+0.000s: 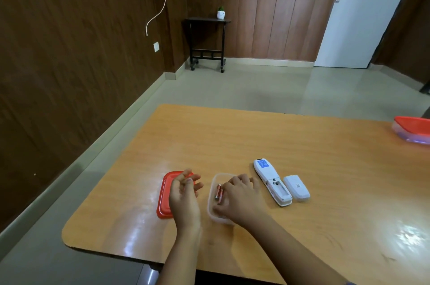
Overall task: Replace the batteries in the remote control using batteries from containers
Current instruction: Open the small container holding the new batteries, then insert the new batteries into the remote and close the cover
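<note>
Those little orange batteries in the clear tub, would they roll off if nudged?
Probably they would roll a bit: the batteries look like smooth cylinders lying on their sides. The clear tub has raised walls, which should stop them. They seem small and rigid, so the right hand reaching in could likely pinch one easily.

two batteries, two containers, one remote, two hands.

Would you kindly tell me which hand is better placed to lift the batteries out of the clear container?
Right hand: it is over the clear container, beside the batteries.
</note>
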{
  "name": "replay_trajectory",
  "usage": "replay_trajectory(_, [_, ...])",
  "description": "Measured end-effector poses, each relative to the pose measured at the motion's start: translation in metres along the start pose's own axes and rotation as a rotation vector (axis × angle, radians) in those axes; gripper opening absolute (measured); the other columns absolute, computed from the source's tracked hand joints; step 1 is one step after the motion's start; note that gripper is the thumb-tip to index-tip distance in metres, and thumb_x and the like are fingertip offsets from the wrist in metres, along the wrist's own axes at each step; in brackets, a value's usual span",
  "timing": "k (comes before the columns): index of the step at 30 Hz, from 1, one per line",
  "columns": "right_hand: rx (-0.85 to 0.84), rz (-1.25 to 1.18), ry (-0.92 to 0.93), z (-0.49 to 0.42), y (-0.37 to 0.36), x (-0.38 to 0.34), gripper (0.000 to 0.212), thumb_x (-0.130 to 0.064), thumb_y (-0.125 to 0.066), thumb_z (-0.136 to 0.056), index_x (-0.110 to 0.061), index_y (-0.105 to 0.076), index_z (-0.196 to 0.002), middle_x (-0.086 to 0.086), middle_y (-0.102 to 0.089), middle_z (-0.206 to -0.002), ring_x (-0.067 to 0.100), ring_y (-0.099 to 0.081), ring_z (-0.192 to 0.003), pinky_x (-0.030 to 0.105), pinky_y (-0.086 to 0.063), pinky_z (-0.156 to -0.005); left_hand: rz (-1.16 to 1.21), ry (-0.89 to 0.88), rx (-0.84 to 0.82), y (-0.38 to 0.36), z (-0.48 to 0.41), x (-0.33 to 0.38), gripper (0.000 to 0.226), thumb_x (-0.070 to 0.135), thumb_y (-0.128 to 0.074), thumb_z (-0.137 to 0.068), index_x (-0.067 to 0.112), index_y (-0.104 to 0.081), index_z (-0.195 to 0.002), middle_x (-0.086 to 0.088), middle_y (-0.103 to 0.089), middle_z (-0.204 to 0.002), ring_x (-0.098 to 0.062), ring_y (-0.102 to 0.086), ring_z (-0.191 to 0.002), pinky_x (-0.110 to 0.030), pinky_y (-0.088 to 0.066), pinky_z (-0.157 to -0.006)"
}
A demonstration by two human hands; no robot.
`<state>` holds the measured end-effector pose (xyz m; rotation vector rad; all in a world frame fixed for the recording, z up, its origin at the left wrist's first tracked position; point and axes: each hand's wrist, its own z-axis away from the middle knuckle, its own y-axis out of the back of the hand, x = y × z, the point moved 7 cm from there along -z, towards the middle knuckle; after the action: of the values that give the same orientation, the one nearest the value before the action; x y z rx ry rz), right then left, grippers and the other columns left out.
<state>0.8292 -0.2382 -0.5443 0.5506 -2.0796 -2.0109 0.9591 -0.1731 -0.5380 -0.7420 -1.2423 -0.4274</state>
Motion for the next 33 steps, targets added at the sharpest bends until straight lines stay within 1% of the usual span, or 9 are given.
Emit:
replay_trajectory(5, [0.102,-0.279,-0.036,0.009,0.014,0.013,0.046,-0.057,-0.066,-0.072,-0.025,-0.066,-0.106,-0.009,-0.061,-0.113,0.013,-0.046,-0.113,0.028,-0.033,-0.095,-0.016,-0.013,-0.016,-0.002,0.003,0.0,0.025,0.004,-0.041,-0.095,0.013,-0.061,-0.108,-0.002,-0.067,-0.09,-0.018,-0.062,-0.077,-0.026,-0.045,-0.071])
replay_trajectory(9, [-0.061,-1.528,-0.44,0.031,0.011,0.055,0.029,-0.024,-0.064,-0.087,-0.012,-0.058,-0.113,0.006,-0.067,-0.105,0.014,-0.063,-0.082,0.023,-0.051,-0.069,-0.013,-0.032,-0.036,-0.006,0.006,0.002,0.027,0.004,-0.041,-0.095,0.021,-0.061,-0.099,-0.001,-0.068,-0.091,-0.017,-0.062,-0.076,-0.029,-0.043,-0.073])
replay_trajectory(11, [-0.109,-1.783,-0.582,0.043,0.008,0.078,0.026,-0.016,-0.053,-0.092,-0.008,-0.053,-0.117,0.01,-0.065,-0.102,0.016,-0.061,-0.067,0.025,-0.051,-0.061,-0.017,-0.024,-0.063,-0.013,0.009,0.002,0.029,0.004,-0.04,-0.095,0.022,-0.062,-0.099,-0.001,-0.068,-0.091,-0.016,-0.062,-0.076,-0.029,-0.044,-0.074])
replay_trajectory(13, [-0.077,-1.706,-0.673,0.05,0.007,0.104,0.024,-0.014,-0.051,-0.091,-0.013,-0.055,-0.115,0.005,-0.06,-0.095,0.014,-0.051,-0.06,0.025,-0.045,-0.057,-0.007,-0.017,-0.093,-0.022,0.015,0.001,0.027,0.003,-0.04,-0.095,0.018,-0.062,-0.102,-0.001,-0.067,-0.091,-0.015,-0.062,-0.074,-0.026,-0.046,-0.072])
replay_trajectory(16, [-0.003,-1.087,-0.659,0.045,0.009,0.139,0.021,-0.029,-0.056,-0.087,-0.023,-0.062,-0.106,0.0,-0.058,-0.1,0.014,-0.052,-0.073,0.028,-0.042,-0.061,0.0,-0.009,-0.136,-0.035,0.024,-0.001,0.025,0.003,-0.041,-0.096,0.016,-0.062,-0.101,-0.003,-0.067,-0.09,-0.017,-0.061,-0.073,-0.024,-0.047,-0.068])
replay_trajectory(19, [-0.02,-0.431,-0.562,0.039,0.007,0.151,0.047,-0.054,-0.055,-0.082,-0.028,-0.054,-0.12,0.0,-0.055,-0.118,0.019,-0.058,-0.099,0.03,-0.039,-0.068,-0.022,-0.003,-0.181,-0.048,0.031,-0.005,0.026,0.004,-0.042,-0.096,0.019,-0.063,-0.098,-0.004,-0.069,-0.092,-0.019,-0.061,-0.076,-0.032,-0.043,-0.075])
replay_trajectory(22, [-0.024,-0.24,-0.546,0.038,0.003,0.149,0.062,-0.064,-0.051,-0.079,-0.029,-0.045,-0.13,-0.002,-0.051,-0.123,0.019,-0.056,-0.106,0.028,-0.037,-0.07,-0.051,0.001,-0.237,-0.058,0.038,-0.006,0.026,0.006,-0.042,-0.096,0.02,-0.064,-0.099,-0.003,-0.069,-0.092,-0.017,-0.063,-0.078,-0.031,-0.043,-0.077])
replay_trajectory(27, [0.037,-0.248,-0.527,0.037,0.008,0.151,0.046,-0.061,-0.051,-0.08,-0.022,-0.055,-0.103,-0.005,-0.062,-0.094,0.015,-0.057,-0.084,0.028,-0.036,-0.059,-0.062,0.041,-0.338,-0.077,0.05,-0.006,0.024,0.005,-0.042,-0.097,0.015,-0.063,-0.102,-0.008,-0.069,-0.099,-0.021,-0.064,-0.084,-0.034,-0.048,-0.085])
replay_trajectory(33, [0.081,-0.866,-0.546,0.047,0.021,0.148,0.041,-0.053,-0.066,-0.076,-0.013,-0.056,-0.077,-0.009,-0.049,-0.067,0.01,-0.045,-0.059,0.027,-0.031,-0.056,-0.114,0.117,-0.439,-0.097,0.058,-0.025,0.022,0.015,-0.043,-0.099,0.02,-0.06,-0.112,-0.004,-0.063,-0.124,-0.015,-0.059,-0.116,-0.03,-0.044,-0.098])
